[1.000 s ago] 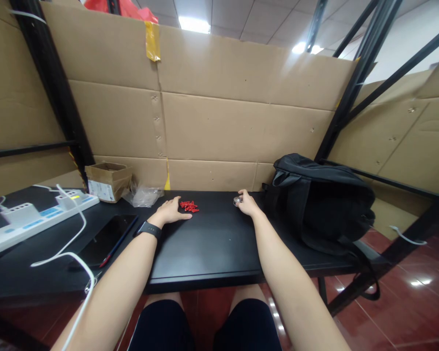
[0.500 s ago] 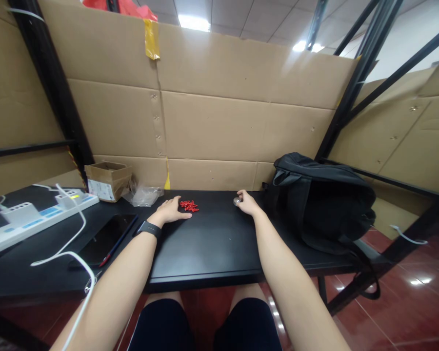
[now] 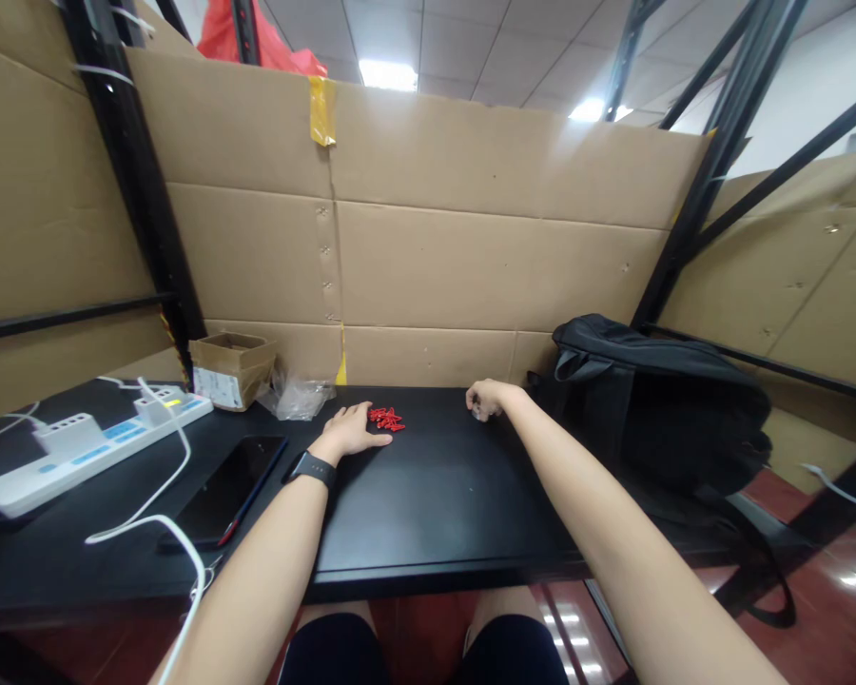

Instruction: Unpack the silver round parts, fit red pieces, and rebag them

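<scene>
My left hand point(image 3: 348, 430), with a dark watch point(image 3: 312, 467) on its wrist, rests on the black tabletop point(image 3: 428, 504). Its fingers are stretched out and the thumb is spread. Just beyond those fingertips lies a small heap of red pieces point(image 3: 386, 419), thin and pointed, too small to name. To the right, my right hand point(image 3: 491, 399) bends down over the table with its fingers curled. Under the fingertips a small round, clear or silvery object point(image 3: 477, 414) shows in part; the fingers close about it and cover most of it.
At the left are a white power strip point(image 3: 100, 447) with a cable, a dark phone point(image 3: 232, 490), an open cardboard box point(image 3: 232, 366) and a crumpled clear plastic bag point(image 3: 300, 398). A black backpack point(image 3: 656, 409) stands at the right. Cardboard point(image 3: 428, 266) walls the back.
My right wrist has lifted and turned, so the fingers point down over the small round object instead of lying beside it. My left hand stays by the red pieces. The view has shifted slightly.
</scene>
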Motion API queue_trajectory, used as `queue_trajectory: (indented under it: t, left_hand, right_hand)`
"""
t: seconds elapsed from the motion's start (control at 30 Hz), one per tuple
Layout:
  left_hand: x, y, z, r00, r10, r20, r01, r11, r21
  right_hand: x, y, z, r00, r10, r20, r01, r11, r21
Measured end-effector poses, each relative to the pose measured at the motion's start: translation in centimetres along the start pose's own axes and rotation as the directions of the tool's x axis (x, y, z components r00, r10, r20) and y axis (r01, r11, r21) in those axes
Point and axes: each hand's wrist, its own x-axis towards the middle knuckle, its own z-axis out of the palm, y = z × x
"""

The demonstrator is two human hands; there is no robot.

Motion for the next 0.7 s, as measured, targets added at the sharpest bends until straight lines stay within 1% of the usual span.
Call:
queue_trajectory:
  t: [0.07,0.13,0.23,0.33,0.43,0.7]
  left_hand:
    - [0.0,0.0,0.0,1.0,0.013,0.013,-0.013,1.0,0.012]
    - [0.0,0.0,0.0,1.0,0.019,0.019,-0.019,1.0,0.021]
    - [-0.2,0.1,-0.1,1.0,0.017,0.025,-0.018,0.999,0.034]
    - [-0.3,0.3,-0.3,1.0,0.012,0.028,-0.013,0.999,0.044]
    - [-0.4,0.4,-0.4,0.999,0.009,0.034,-0.011,0.999,0.053]
    - [-0.5,0.6,-0.7,0.999,0.003,0.048,-0.005,0.998,0.057]
  right_hand:
    - [0.0,0.1,0.3,1.0,-0.01,-0.011,0.01,1.0,-0.01]
    - [0.0,0.5,0.6,0.998,-0.031,-0.045,0.03,0.999,-0.026]
    - [0.0,1.3,0.7,0.995,-0.064,-0.079,0.063,0.998,-0.017]
    - [0.1,2.1,0.2,0.995,-0.076,-0.071,0.077,0.997,0.017]
    - [0.4,2.7,-0.3,0.993,-0.098,-0.067,0.099,0.995,0.007]
    - [0.8,3.1,-0.8,0.99,-0.127,-0.062,0.127,0.992,-0.006]
